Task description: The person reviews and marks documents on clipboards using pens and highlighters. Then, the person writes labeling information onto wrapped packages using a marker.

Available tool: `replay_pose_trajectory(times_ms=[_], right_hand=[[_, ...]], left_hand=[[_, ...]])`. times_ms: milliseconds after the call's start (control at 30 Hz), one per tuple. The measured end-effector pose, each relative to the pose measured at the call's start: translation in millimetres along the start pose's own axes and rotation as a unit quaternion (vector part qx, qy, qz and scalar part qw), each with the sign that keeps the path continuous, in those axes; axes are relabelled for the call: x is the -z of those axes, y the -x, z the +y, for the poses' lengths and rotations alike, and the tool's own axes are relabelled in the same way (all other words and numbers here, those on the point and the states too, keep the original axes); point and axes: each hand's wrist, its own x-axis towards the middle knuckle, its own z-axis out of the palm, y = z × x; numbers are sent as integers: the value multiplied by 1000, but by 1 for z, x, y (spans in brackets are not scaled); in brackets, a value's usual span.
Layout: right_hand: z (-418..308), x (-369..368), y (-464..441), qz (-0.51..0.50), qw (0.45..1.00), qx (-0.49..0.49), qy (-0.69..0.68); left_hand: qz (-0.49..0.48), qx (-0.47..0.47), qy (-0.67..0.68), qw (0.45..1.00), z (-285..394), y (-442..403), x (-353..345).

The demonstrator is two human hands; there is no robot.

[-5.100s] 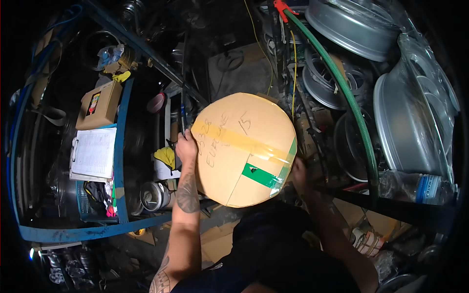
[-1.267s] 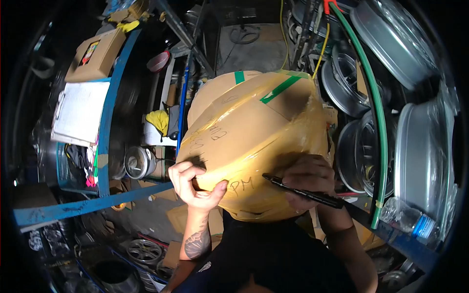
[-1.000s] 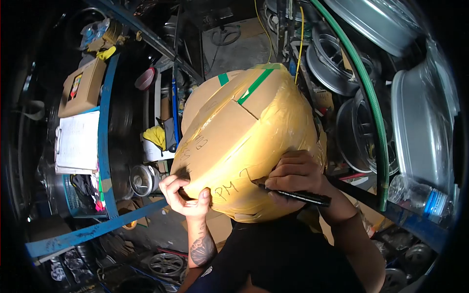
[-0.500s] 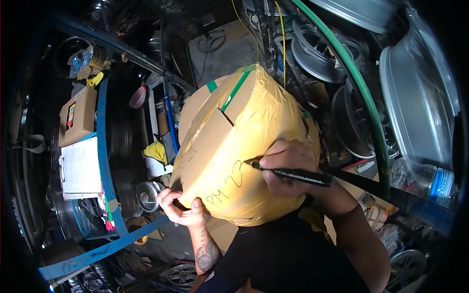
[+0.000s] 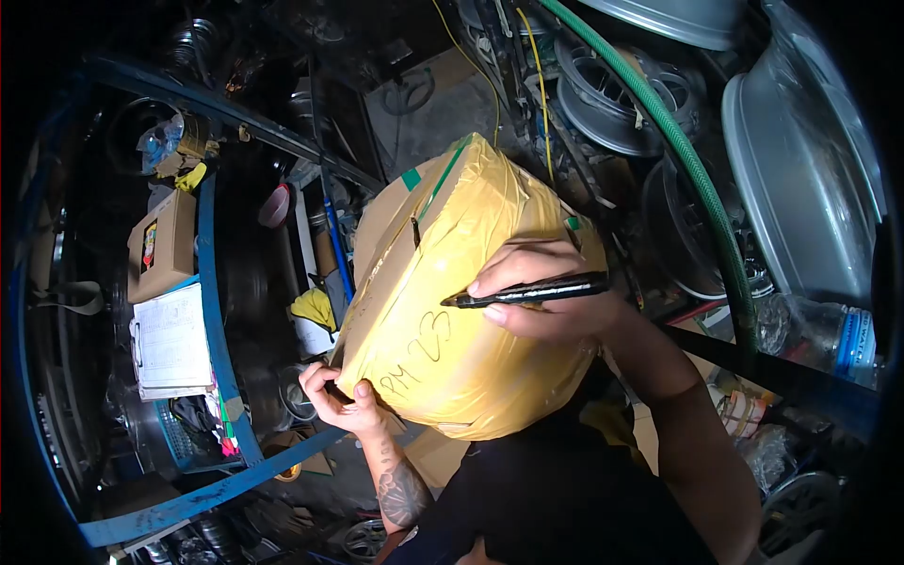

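Note:
In front of my body is a bulky cardboard box [image 5: 452, 367] wrapped in yellowish clear tape, with green tape strips near its top. Handwritten black characters that look like "PM 23" run up its facing side. My right hand [image 5: 541, 287] is closed around a black marker pen [image 5: 556, 288]. The marker's dark tip points left, close to the box just above the last digit; whether it touches the surface I cannot tell. At the box's lower left corner, my left hand [image 5: 344, 400] grips the edge with curled fingers and the thumb on the near side.
A blue metal frame [image 5: 215, 320] stands on the left, beside a clipboard with papers [image 5: 174, 339] and a small cardboard box [image 5: 165, 247]. Silver wheel rims [image 5: 796, 188] fill the right side. A green hose [image 5: 673, 132] hangs there, above a plastic bottle [image 5: 855, 341].
The last digit now reads as a finished 3. My right hand and the marker have shifted slightly up and left, and the box has turned a little. My left hand keeps its grip.

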Motion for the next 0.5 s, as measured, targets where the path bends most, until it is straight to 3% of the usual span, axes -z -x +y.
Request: replay_pose_trajectory(times_ms=[167,267,300,433,500], right_hand=[[1,-22,3,83,994,37,62],[1,-21,6,31,995,78,56],[-3,-25,11,55,995,47,72],[-4,-20,17,-24,998,59,18],[-2,-24,20,58,997,41,7]], left_hand=[[7,5,16,1000,-9,1,6],[15,24,30,999,-21,9,12],[21,24,29,999,-20,10,12],[28,26,36,999,-19,11,13],[24,24,40,999,-22,13,15]])
